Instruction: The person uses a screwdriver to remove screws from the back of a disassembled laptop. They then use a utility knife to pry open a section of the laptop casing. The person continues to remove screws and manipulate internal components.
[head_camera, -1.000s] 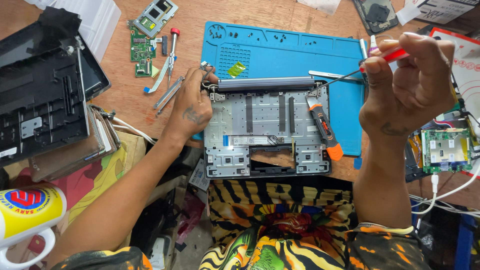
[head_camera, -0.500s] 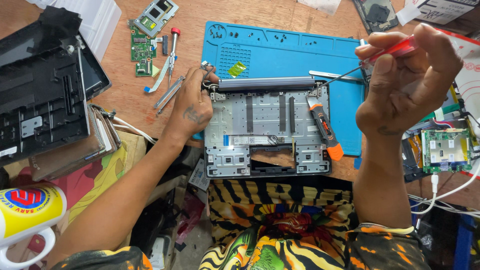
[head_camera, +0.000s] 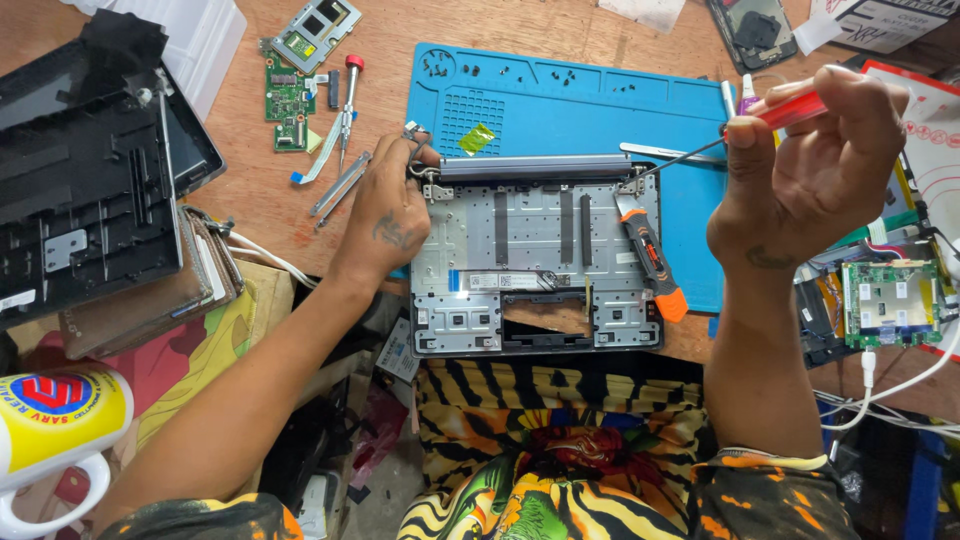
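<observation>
An opened grey laptop base (head_camera: 535, 255) lies partly on a blue work mat (head_camera: 570, 110), its hinge bar along the far edge. My left hand (head_camera: 390, 205) rests on the base's left far corner, fingers at the left hinge. My right hand (head_camera: 810, 170) is raised at the right and grips a red-handled screwdriver (head_camera: 790, 108). Its thin shaft slants down-left to the right hinge corner (head_camera: 637, 180). An orange and black knife tool (head_camera: 650, 260) lies on the base near its right side.
A black laptop cover (head_camera: 80, 190) lies at the left over stacked parts. Small green circuit boards (head_camera: 288, 95) and another screwdriver (head_camera: 345, 105) lie on the wooden table. A green board (head_camera: 888, 305) with white cables sits at the right. A yellow mug (head_camera: 55, 420) is bottom left.
My right hand has lifted and shifted slightly right, tilting the screwdriver handle up while its tip stays at the right hinge. My left hand has stayed at the left hinge.
</observation>
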